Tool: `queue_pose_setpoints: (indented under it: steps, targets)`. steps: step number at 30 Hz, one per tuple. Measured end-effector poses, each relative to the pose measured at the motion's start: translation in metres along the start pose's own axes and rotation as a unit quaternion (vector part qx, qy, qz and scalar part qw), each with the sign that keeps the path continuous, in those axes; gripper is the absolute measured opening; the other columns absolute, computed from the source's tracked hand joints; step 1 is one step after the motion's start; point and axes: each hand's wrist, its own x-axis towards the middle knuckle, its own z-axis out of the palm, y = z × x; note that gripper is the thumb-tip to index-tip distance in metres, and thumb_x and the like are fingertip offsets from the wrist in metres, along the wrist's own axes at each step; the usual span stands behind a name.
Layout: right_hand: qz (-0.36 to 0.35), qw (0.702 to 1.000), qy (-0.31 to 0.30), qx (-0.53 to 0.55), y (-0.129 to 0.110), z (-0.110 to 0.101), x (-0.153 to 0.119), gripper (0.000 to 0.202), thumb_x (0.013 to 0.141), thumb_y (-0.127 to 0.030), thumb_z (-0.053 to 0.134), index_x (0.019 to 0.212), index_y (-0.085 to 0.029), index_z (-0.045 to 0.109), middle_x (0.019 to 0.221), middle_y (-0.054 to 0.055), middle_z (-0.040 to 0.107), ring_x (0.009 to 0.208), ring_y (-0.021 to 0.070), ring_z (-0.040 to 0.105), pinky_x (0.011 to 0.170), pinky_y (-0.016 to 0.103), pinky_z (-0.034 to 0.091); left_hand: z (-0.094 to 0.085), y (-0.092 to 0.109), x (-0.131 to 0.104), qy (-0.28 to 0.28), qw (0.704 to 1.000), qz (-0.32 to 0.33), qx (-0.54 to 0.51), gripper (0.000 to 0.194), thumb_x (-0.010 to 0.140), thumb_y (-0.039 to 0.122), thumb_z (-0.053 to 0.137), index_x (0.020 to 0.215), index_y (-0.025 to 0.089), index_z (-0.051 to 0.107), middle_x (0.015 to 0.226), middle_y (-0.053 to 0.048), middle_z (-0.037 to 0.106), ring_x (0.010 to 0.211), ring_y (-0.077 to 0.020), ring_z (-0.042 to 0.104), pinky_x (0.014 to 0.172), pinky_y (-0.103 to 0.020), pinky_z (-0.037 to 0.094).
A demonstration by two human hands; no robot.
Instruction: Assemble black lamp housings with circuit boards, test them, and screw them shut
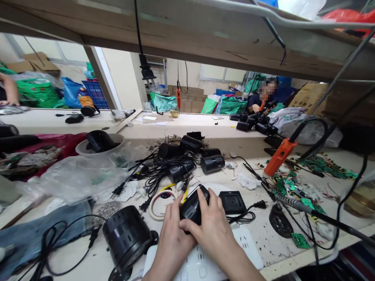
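Observation:
Both my hands are closed around a small black cylindrical housing (190, 209) with slots in its side. My left hand (173, 222) grips it from the left, and my right hand (211, 214) wraps its right side, thumb across the near end. Under my wrists lies a white power strip (246, 246). Just right of the housing rests a square black base (233, 201) with a cord and plug. A roll of tape (152, 207) is to the left, and a larger black cylinder with slots (127, 236) stands tilted nearer to me.
Several black housings (212, 164) and tangled cords lie behind my hands. An orange-handled soldering iron (279, 158) hangs at right above green circuit boards (301, 240). A white bowl (117, 146) stands left near plastic bags. A shelf (187, 39) spans overhead. A person (260, 99) sits across.

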Motion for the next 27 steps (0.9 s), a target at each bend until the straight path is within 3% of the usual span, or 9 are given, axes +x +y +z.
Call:
queue_pose_setpoints:
  steps: [7,16,27]
  targets:
    - [0.034,0.987,-0.102,-0.117,-0.009,-0.011,0.009,0.099,0.067,-0.042,0.075,0.148,-0.006,0.032,0.141,0.024,0.039,0.129,0.0406,0.038,0.109,0.049,0.034,-0.004,0.003,-0.005,-0.017,0.999,-0.012,-0.025,0.09,0.064,0.009,0.058,0.147,0.019,0.024,0.127,-0.014,0.049,0.123,-0.0287,0.05,0.102,-0.045,0.043]
    - [0.014,0.989,-0.087,-0.116,-0.011,-0.017,0.013,0.096,0.061,-0.043,0.076,0.144,-0.007,0.043,0.121,0.022,0.053,0.118,0.0395,0.048,0.104,0.046,0.039,-0.003,0.005,-0.007,-0.035,0.999,-0.005,0.0,0.092,0.065,0.011,0.056,0.149,0.017,0.018,0.122,-0.014,0.049,0.119,-0.0286,0.053,0.098,-0.042,0.047]
    - [0.015,0.995,-0.088,-0.049,-0.003,-0.034,0.023,0.083,0.061,-0.045,0.077,0.135,-0.015,0.055,0.111,0.013,0.061,0.108,0.0316,0.058,0.097,0.041,0.045,0.0,0.005,0.0,-0.011,0.999,-0.01,0.047,0.082,0.065,0.014,0.057,0.141,0.007,0.029,0.122,-0.018,0.052,0.117,-0.0316,0.053,0.097,-0.044,0.046]
